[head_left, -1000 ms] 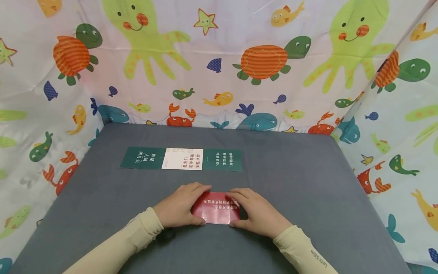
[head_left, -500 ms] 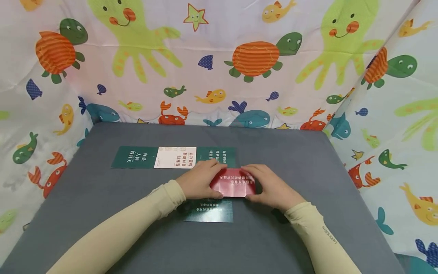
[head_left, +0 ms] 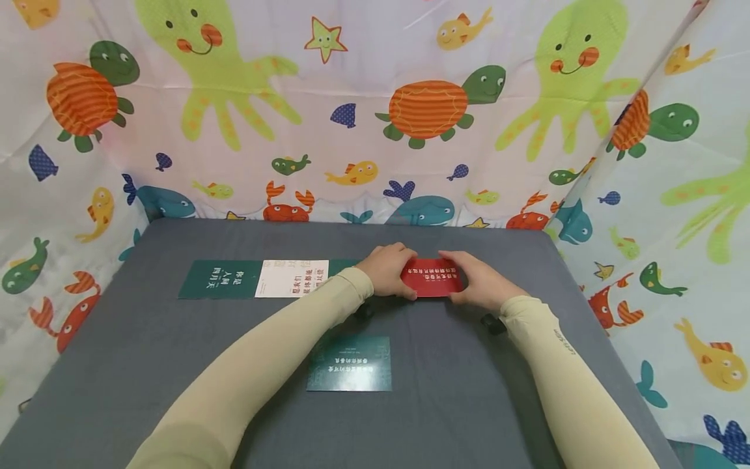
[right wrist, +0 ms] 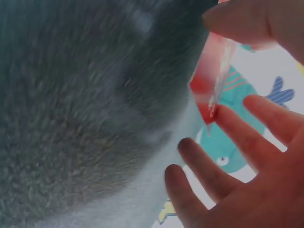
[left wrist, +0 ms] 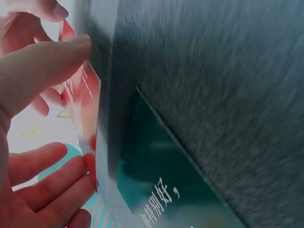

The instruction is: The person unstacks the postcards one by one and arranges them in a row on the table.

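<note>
Both hands hold a red card with white lettering, at the right end of a row of cards. My left hand pinches its left edge between thumb and fingers, while my right hand pinches the right edge. In the left wrist view the red card bows slightly close to the table; whether it touches is unclear. Beside it lies a green card, mostly hidden by my left hand and sleeve in the head view. Further left are a white card and another green card.
A dark green card lies alone nearer the table's front, partly covered by the left sleeve. The grey table is bordered at the back and sides by a white curtain printed with sea animals.
Both hands have carried the red card forward and to the right, from the front of the table to the row's right end. The dark green card beneath is now uncovered.
</note>
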{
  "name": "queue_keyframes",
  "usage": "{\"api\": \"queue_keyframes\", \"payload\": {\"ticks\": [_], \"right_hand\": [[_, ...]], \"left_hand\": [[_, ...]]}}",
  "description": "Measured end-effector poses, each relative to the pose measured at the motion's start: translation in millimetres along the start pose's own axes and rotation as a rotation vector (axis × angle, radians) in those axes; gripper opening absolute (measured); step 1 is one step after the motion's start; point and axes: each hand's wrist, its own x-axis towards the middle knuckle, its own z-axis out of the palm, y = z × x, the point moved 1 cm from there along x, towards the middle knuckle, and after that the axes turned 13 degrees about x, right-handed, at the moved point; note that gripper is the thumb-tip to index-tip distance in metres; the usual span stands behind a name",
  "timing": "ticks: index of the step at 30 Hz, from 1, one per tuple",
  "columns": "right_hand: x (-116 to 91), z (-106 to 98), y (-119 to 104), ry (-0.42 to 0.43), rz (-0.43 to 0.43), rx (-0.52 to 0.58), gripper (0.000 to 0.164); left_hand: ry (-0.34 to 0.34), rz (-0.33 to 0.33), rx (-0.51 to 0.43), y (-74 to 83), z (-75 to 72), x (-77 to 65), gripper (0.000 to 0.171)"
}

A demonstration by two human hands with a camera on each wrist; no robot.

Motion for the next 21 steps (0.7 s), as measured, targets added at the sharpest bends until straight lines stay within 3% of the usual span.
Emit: {"api": "queue_keyframes", "payload": {"ticks": [7, 21], "right_hand": [[11.1, -1.2, 12.0, -0.013, 0.016, -0.002, 0.099], [10.4, 0.9, 16.2, -0.034, 0.012, -0.021, 0.1]], "left_hand": [[-0.047, -0.027, 0.036, 0.0, 2.8, 14.4, 0.094], [-0.03, 0.001, 0.048, -0.2, 11.4, 13.2, 0.09]]}}
